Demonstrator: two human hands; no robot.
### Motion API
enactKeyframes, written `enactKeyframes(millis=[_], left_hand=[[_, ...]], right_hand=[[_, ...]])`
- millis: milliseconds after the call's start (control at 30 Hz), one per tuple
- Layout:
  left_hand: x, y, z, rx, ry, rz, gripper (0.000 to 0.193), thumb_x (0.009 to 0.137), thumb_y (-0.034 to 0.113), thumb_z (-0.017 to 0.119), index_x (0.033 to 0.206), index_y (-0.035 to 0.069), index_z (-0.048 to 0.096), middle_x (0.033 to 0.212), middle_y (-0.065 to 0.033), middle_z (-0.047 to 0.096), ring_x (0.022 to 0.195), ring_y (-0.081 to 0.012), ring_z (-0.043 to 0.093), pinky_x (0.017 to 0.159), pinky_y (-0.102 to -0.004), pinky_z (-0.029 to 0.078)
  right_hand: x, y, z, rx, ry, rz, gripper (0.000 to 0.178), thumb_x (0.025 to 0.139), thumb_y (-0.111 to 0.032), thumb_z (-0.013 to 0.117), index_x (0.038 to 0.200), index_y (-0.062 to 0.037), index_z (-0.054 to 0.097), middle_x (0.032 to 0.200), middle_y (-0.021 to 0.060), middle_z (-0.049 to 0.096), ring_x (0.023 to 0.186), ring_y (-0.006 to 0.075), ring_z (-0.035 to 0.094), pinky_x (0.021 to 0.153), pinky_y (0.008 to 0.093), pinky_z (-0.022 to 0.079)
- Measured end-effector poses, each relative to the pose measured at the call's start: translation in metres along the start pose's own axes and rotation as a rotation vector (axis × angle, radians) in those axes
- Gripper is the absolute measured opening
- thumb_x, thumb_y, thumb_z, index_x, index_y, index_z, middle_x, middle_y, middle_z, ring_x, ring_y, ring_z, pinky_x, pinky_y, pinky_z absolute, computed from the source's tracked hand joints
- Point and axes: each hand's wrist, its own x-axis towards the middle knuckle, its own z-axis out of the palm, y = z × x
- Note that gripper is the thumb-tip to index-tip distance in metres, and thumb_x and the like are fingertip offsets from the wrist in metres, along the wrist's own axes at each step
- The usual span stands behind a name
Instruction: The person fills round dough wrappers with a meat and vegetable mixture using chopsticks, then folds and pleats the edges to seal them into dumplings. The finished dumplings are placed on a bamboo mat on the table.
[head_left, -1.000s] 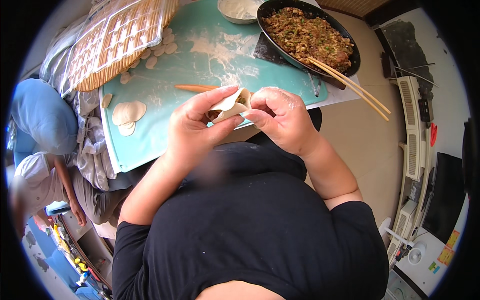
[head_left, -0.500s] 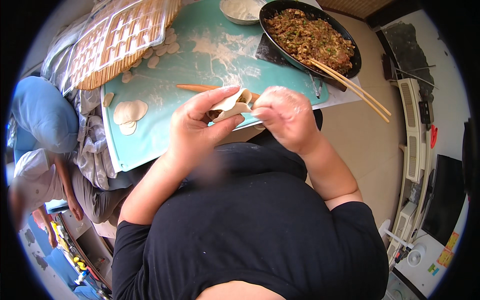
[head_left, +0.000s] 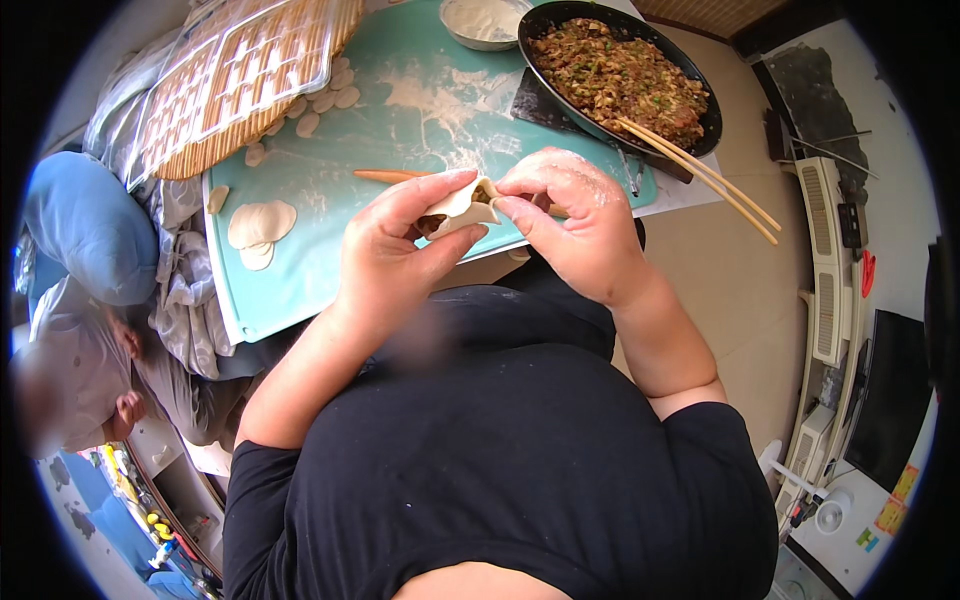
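Note:
Above the near edge of the mat, my left hand point(head_left: 400, 235) holds a half-folded dumpling point(head_left: 462, 208) between thumb and fingers. Its pale wrapper is pinched in the middle, and brown-green filling shows at the open sides. My right hand point(head_left: 575, 220) pinches the right end of the wrapper with thumb and forefinger. Behind both hands a wooden rolling pin point(head_left: 385, 175) lies on the mat, partly hidden by them. Round dough wrappers point(head_left: 262, 226) lie in a small overlapping pile to the left.
A floury turquoise mat point(head_left: 310, 275) covers the table. At the back right stands a black pan point(head_left: 530, 65) of filling, chopsticks point(head_left: 715, 185) across its rim. Beside it is a bowl of flour point(head_left: 447, 28). A woven tray point(head_left: 195, 165) lies far left; another person point(head_left: 85, 350) sits at left.
My right hand has opened slightly from a tighter curl, and its thumb and forefinger now grip the wrapper's end. The other person's arms have drawn in.

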Motion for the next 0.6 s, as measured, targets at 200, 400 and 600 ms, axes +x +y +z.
enactKeyframes(millis=[200,400,600], left_hand=[[0.002,-0.004,0.004,0.083,0.095,0.077,0.039,0.071,0.001,0.072,0.109,0.004,0.061,0.096,-0.0049,0.063,0.081,-0.0082,0.059,0.068,-0.0213,0.048],[0.001,-0.005,0.007,0.02,0.092,0.061,0.039,0.071,0.001,0.072,0.109,0.004,0.061,0.097,-0.0047,0.063,0.08,-0.0075,0.058,0.068,-0.0209,0.048],[0.0,-0.003,0.006,-0.005,0.09,0.011,0.039,0.072,0.002,0.072,0.109,0.004,0.061,0.097,-0.0041,0.063,0.082,-0.0067,0.058,0.069,-0.0213,0.048]], right_hand=[[-0.004,-0.013,0.015,-0.026,0.115,0.059,0.012,0.075,-0.004,0.066,0.086,-0.0014,0.063,0.081,0.0087,0.06,0.067,0.0191,0.057,0.058,0.0292,0.046],[-0.005,-0.001,0.023,-0.18,0.213,-0.195,0.012,0.07,0.0,0.067,0.08,-0.0017,0.061,0.075,0.0101,0.058,0.066,0.0274,0.056,0.059,0.0348,0.046],[-0.003,0.006,0.021,-0.329,0.181,-0.37,0.019,0.071,-0.003,0.068,0.087,0.0008,0.059,0.082,0.0121,0.059,0.072,0.0293,0.057,0.066,0.0356,0.047]])
